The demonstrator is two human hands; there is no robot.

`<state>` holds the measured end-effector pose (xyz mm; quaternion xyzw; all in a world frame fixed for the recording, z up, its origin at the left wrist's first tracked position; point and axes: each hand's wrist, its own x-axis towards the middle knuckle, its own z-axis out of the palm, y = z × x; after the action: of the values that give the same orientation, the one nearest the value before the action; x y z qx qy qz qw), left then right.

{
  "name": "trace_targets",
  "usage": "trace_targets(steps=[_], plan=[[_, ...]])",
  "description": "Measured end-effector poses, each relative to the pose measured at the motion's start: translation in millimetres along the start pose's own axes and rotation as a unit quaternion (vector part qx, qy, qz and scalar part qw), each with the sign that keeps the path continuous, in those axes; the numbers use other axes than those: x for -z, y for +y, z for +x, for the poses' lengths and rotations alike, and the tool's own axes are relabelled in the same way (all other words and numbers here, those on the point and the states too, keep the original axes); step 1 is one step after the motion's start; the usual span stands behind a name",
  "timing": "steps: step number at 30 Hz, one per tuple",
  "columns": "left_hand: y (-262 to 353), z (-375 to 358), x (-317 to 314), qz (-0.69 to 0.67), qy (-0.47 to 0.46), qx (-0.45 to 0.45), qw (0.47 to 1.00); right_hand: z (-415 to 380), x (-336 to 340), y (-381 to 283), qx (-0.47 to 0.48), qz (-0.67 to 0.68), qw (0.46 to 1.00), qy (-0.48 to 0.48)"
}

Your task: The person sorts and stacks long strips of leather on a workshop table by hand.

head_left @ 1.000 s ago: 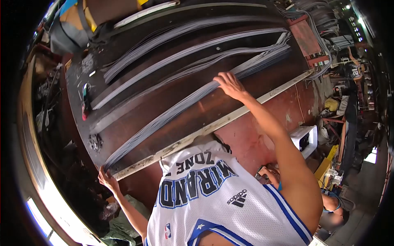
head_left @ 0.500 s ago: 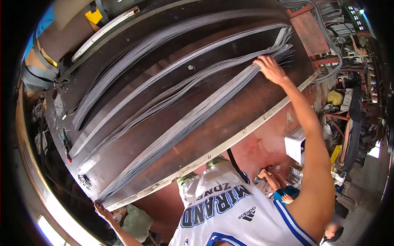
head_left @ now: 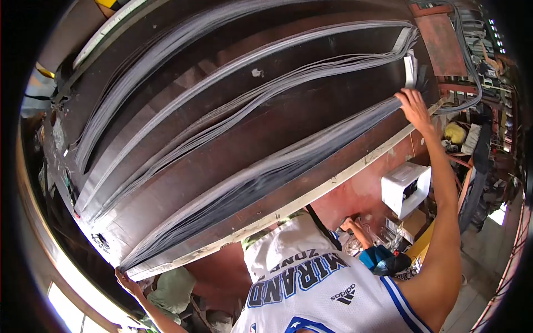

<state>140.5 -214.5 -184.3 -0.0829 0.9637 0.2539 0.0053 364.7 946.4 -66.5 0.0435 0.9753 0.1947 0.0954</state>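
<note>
A long bundle of thin grey strips lies along the near side of the dark table, its middle loosely spread with darker strips showing. My right hand is closed over the bundle's right end, near the table's right edge. At the lower left corner, my left hand grips the opposite end, its fingers partly hidden. Beyond it lies a second, wavy bundle of grey strips, and past that a narrower curved bundle. The widest bundle curves along the far side.
A pale strip edges the table on my side. Right of the table stand a reddish metal block with grey strips hanging by it, and a white box on a cluttered floor. Another person's arm shows below.
My right hand has moved right with its end of the bundle, and the bundle's middle has spread and bowed. The view has shifted; a pale folded piece now shows above my right hand.
</note>
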Motion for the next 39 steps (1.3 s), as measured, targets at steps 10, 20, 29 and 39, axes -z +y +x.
trace_targets(steps=[10,20,29,39], plan=[[-18.0,8.8,-4.0,-0.033,0.0,-0.046,0.998,-19.8,-12.4,12.0,-0.054,0.054,0.996,-0.056],[-38.2,14.9,-6.0,-0.045,0.003,-0.001,0.999,-34.5,-16.1,17.0,-0.045,0.036,0.996,-0.063],[-6.1,32.1,25.2,0.143,-0.098,-0.005,0.985,-42.3,23.9,71.5,0.0,0.067,0.982,-0.179],[65.4,50.1,34.5,0.187,-0.244,-0.024,0.951,-45.7,112.0,98.8,-0.049,0.112,0.967,-0.222]])
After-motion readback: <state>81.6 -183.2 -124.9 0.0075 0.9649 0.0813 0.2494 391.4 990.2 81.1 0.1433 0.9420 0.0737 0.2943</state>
